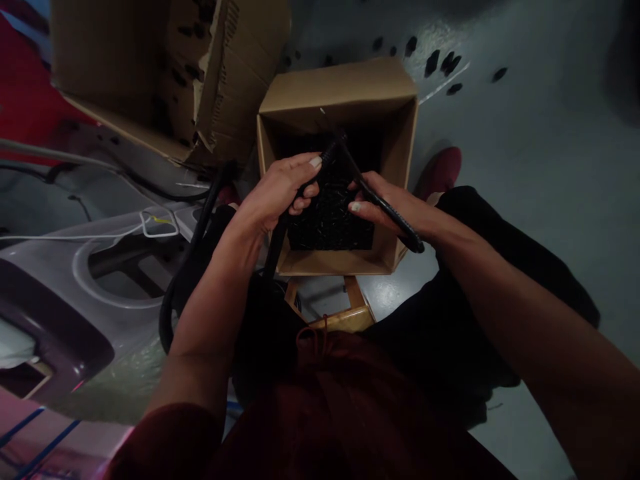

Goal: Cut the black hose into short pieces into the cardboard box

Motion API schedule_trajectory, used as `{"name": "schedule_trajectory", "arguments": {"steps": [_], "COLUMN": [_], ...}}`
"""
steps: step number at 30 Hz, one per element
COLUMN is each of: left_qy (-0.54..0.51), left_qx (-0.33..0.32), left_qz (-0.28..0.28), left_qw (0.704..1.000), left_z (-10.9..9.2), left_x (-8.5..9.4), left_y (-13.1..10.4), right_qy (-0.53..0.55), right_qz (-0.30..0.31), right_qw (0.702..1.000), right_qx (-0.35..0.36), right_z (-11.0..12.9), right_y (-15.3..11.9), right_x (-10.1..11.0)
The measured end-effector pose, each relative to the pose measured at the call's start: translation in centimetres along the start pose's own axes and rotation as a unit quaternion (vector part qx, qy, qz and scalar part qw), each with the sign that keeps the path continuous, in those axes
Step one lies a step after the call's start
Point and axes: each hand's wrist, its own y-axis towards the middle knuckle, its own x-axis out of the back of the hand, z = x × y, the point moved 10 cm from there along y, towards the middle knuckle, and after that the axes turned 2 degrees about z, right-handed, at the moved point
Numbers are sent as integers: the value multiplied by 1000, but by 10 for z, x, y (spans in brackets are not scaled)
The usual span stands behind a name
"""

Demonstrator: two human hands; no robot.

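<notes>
My left hand (293,183) is closed round a black ribbed tube (327,157), thumb on top. Its upper end points up over an open cardboard box (337,85), and the rest runs down past my wrist. In my right hand (377,200) is a long, thin, dark thing (367,190) with a pale tip. It slants across the hand, its upper part close to the tube's end; its exact kind is unclear. Below both hands, the box holds a heap of small black pieces (333,217), too dark to make out singly.
A larger torn cardboard box (240,80) stands at upper left. Small black bits (433,63) lie on the grey floor. At left is a grey plastic piece with a round opening (80,257), with cables nearby. Under the box shows a wooden stool (350,319), between my knees.
</notes>
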Motion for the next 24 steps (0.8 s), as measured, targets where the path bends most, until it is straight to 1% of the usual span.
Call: {"name": "schedule_trajectory", "arguments": {"steps": [5, 9, 12, 17, 24], "left_qy": [-19, -51, -88, -139, -168], "left_qx": [13, 30, 47, 55, 78], "left_qz": [0, -6, -21, -32, -30], "left_qw": [1000, 998, 995, 988, 982], "left_z": [4, 9, 19, 35, 54], "left_x": [0, -1, -4, -10, -10], "left_y": [1, 3, 6, 13, 20], "right_qy": [-25, -30, -31, -65, -135], "right_qz": [-36, -27, -23, -29, -22], "right_qw": [999, 998, 996, 992, 984], "right_qx": [-27, -57, -81, -108, -113], "right_z": [-1, -2, -6, -15, -21], "right_y": [-1, -1, 0, 2, 3], "right_x": [4, 1, -2, -6, -14]}}
